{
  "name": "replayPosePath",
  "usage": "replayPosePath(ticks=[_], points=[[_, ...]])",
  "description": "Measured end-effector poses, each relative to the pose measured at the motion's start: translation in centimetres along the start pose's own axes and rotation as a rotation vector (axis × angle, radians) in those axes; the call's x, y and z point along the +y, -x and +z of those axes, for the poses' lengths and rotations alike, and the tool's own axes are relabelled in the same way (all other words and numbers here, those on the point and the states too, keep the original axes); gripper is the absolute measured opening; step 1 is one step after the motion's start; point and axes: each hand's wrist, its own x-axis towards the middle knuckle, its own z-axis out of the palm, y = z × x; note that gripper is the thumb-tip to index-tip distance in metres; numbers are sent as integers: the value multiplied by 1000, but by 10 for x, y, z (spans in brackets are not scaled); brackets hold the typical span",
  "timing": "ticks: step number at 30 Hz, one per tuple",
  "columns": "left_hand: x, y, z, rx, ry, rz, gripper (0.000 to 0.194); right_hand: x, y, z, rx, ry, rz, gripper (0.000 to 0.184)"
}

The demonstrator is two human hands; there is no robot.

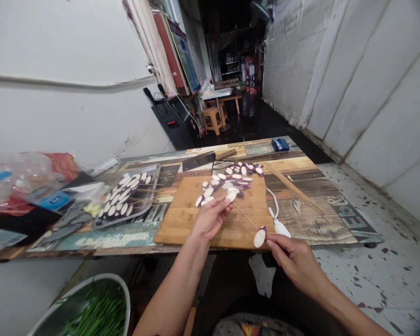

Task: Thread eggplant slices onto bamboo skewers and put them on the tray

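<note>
My left hand (213, 217) is above the cutting board (182, 205), its fingers pinching a white oval eggplant slice (231, 196). A thin wooden skewer (245, 216) runs from beside that slice down to my right hand (294, 256). Whether its tip enters the slice, I cannot tell. Near the board's front edge, my right hand is closed in a pinch at the skewer's lower end, right by another eggplant slice (259, 238) with purple skin that sits on the skewer. Several loose eggplant slices (244, 171) lie across the far part of the board.
At left, a clear tray (157, 175) bears several skewered eggplant pieces. A cleaver (199, 161) lies behind the board. Loose skewers (294, 189) and a white cord end (282, 228) are to the right, a blue box (280, 144) farther back. Below left stands a bowl (126, 291) of green vegetables.
</note>
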Motion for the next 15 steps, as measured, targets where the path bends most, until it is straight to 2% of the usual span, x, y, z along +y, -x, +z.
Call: replayPosePath(ticks=[15], points=[[-5,2,0,-16,-57,13,15,-1,-2,2,-19,-26,33,30]])
